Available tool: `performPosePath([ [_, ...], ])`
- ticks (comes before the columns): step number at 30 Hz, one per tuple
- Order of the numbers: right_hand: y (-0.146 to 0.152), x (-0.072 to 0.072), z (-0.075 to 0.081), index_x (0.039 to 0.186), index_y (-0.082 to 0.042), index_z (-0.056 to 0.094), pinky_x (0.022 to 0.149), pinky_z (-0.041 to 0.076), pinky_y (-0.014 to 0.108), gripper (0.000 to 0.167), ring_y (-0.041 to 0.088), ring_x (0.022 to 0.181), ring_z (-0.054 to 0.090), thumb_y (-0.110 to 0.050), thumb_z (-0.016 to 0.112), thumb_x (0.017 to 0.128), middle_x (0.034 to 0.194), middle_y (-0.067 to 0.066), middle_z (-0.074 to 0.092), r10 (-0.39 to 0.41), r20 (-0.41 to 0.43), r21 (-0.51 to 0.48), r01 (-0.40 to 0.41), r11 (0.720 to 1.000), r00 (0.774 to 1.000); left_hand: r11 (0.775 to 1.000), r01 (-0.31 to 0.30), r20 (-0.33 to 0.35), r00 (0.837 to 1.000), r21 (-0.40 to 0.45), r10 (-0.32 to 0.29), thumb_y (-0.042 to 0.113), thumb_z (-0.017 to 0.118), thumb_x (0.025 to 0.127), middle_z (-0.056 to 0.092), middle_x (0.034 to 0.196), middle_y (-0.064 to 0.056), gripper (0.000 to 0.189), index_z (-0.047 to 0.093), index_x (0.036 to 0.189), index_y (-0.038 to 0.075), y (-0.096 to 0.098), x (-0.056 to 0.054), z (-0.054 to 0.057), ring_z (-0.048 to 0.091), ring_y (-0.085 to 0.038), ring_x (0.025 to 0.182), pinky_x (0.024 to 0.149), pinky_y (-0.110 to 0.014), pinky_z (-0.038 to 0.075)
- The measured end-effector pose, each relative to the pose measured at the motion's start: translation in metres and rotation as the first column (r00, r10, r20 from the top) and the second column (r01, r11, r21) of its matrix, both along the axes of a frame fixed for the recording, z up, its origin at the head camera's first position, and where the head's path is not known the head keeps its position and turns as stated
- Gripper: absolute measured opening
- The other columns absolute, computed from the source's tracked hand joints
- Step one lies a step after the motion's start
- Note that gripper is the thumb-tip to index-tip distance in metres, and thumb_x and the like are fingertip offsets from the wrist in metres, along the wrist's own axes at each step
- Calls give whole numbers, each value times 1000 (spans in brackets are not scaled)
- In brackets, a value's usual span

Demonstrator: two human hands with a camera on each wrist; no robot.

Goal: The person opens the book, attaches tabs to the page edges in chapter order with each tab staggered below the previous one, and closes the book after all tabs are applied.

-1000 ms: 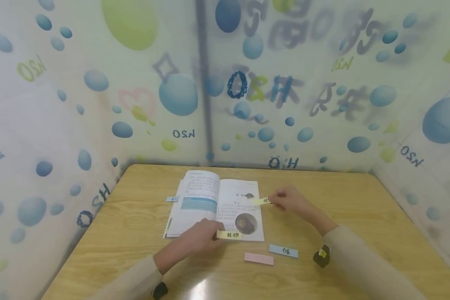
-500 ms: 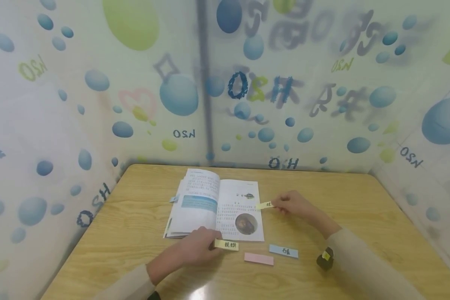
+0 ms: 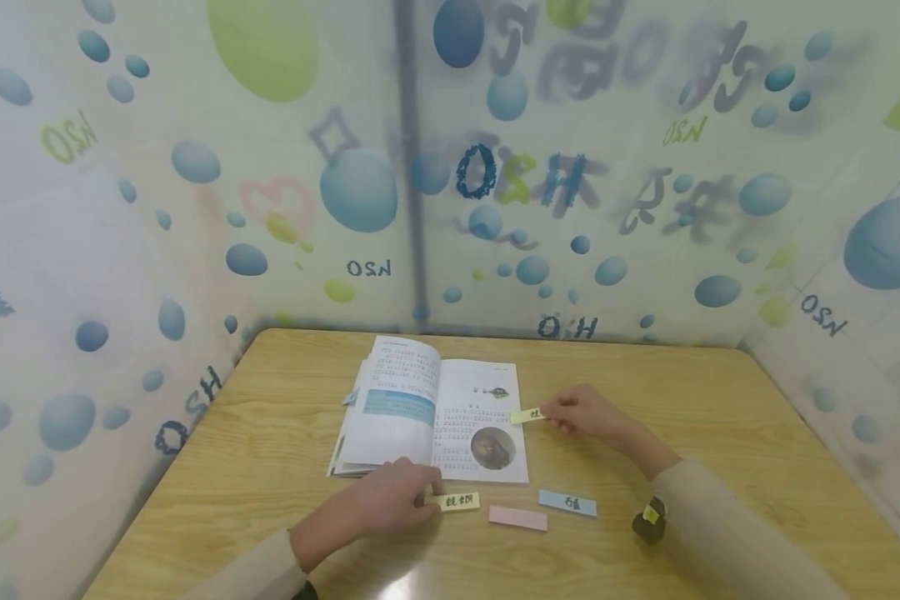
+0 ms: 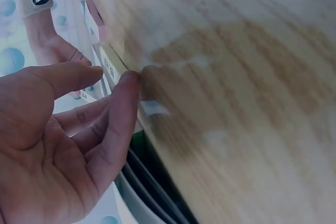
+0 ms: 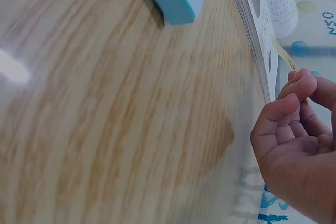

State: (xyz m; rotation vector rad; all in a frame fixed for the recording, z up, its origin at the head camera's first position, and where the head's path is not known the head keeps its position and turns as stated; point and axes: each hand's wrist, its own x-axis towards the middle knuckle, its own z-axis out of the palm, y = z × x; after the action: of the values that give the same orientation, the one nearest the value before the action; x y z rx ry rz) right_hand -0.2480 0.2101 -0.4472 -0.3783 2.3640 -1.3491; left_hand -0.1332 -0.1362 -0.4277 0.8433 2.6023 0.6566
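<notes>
In the head view my left hand (image 3: 397,497) holds the left end of a yellow sticky-note pad (image 3: 461,502) with dark handwriting, low over the table just below the open book (image 3: 457,367). The left wrist view shows the thumb and a fingertip on either side of this pad (image 4: 111,66). At the book's right edge, my right hand (image 3: 581,412) pinches a yellow sticky note (image 3: 527,415) between thumb and fingers. The note's free end overlaps the right page. In the right wrist view this note (image 5: 286,56) appears as a thin strip slanting from the fingertips to the page.
A pink sticky-note pad (image 3: 517,518) and a blue pad (image 3: 567,502) with handwriting lie between the hands. From the book's left edge sticks a small blue tab (image 3: 350,398). Behind the wooden table (image 3: 682,367) stands a patterned wall (image 3: 607,208).
My left hand has moved down and slightly left, bringing the yellow pad off the book's lower edge. The right hand has shifted slightly down with its note.
</notes>
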Motion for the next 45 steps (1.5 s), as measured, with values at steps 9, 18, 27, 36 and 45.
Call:
performPosePath([
  [9, 0, 0, 0, 93, 3, 71, 61, 47, 24, 25, 16, 68, 53, -20, 63, 102, 76, 8, 63, 2, 2, -2, -2, 1000, 1000, 1000, 10, -65, 998, -8, -11, 23, 72, 95, 52, 61, 11, 16, 70, 106, 12, 1, -8, 10, 47, -6, 51, 49, -26, 43],
  [18, 0, 1, -2, 93, 4, 71, 63, 47, 25, 27, 16, 67, 53, -20, 63, 102, 75, 8, 62, 20, 8, -8, -20, 1000, 1000, 1000, -9, -66, 998, 18, 10, 24, 68, 98, 62, 76, 9, 19, 70, 111, 10, 24, -34, 22, 56, -6, 66, 61, -27, 49],
  [27, 0, 2, -2, 93, 4, 71, 60, 44, 24, 27, 15, 65, 52, -20, 63, 102, 74, 6, 62, 32, -1, -4, -32, 999, 1000, 997, -72, -41, 996, 32, 73, 27, 69, 97, 65, 84, 5, 18, 71, 104, 11, 61, -65, 35, 60, -9, 69, 61, -27, 50],
  [36, -2, 4, -2, 94, 4, 72, 57, 44, 23, 24, 14, 63, 52, -18, 64, 101, 73, 5, 62, 14, -13, -3, -14, 1000, 1000, 979, -201, -81, 977, -39, 198, 34, 63, 100, 70, 109, -6, 35, 67, 124, 9, 94, -95, 29, 64, -19, 87, 77, -34, 53],
  [45, -4, 4, -3, 89, 1, 72, 57, 43, 24, 22, 14, 63, 52, -16, 64, 101, 71, 5, 62, -19, -19, 36, 20, 999, 1000, 957, -286, -94, 955, -55, 280, 38, 64, 99, 69, 109, -5, 37, 67, 122, 9, 109, -119, 4, 64, -22, 95, 83, -37, 54],
])
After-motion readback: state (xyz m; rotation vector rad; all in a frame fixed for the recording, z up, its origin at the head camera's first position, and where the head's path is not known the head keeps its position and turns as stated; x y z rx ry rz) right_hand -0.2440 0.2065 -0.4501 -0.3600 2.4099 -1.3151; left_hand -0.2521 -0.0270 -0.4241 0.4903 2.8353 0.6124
